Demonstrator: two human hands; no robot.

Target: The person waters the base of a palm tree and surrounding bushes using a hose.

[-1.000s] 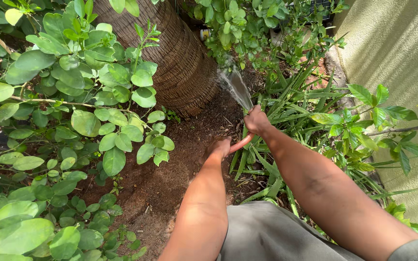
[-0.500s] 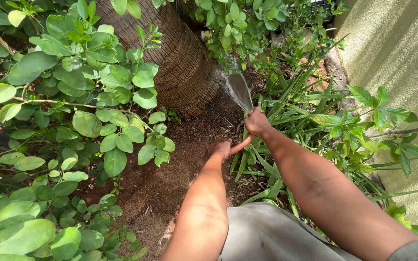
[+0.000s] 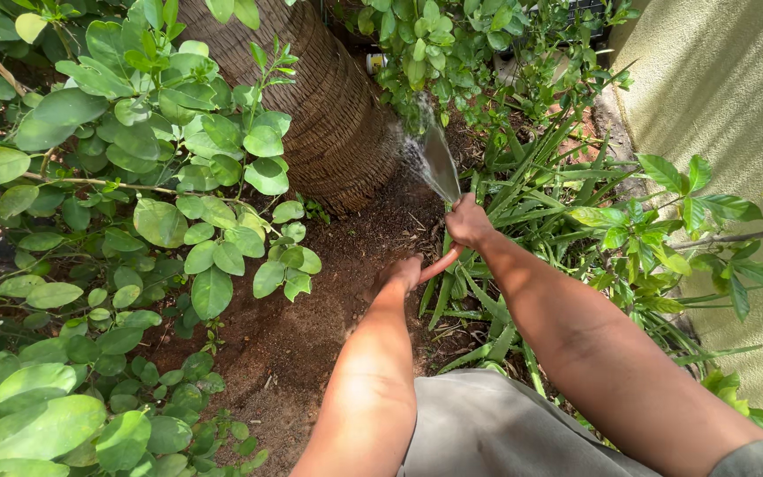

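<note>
Two bare hands hold one thin reddish-orange garden hose (image 3: pixel 439 262) in the single head view, looking down over a garden bed. The right hand (image 3: pixel 468 221) is clenched around the hose's front end, where one flat fan of water (image 3: pixel 434 159) sprays out toward the foot of one thick, ridged brown palm trunk (image 3: pixel 328 115). The left hand (image 3: pixel 401 272) grasps the same hose just behind, close above the damp brown soil (image 3: pixel 346 265). One broad-leaved green shrub (image 3: pixel 134 177) fills the left side, long green strap leaves (image 3: pixel 523 177) crowd beside the right hand, and one pale yellow rendered wall (image 3: pixel 726 88) rises at far right. In my judgement, the hard jet striking so near could wash soil away from the trunk's base, or the wet hose could slip and turn the spray onto the wall.
</note>
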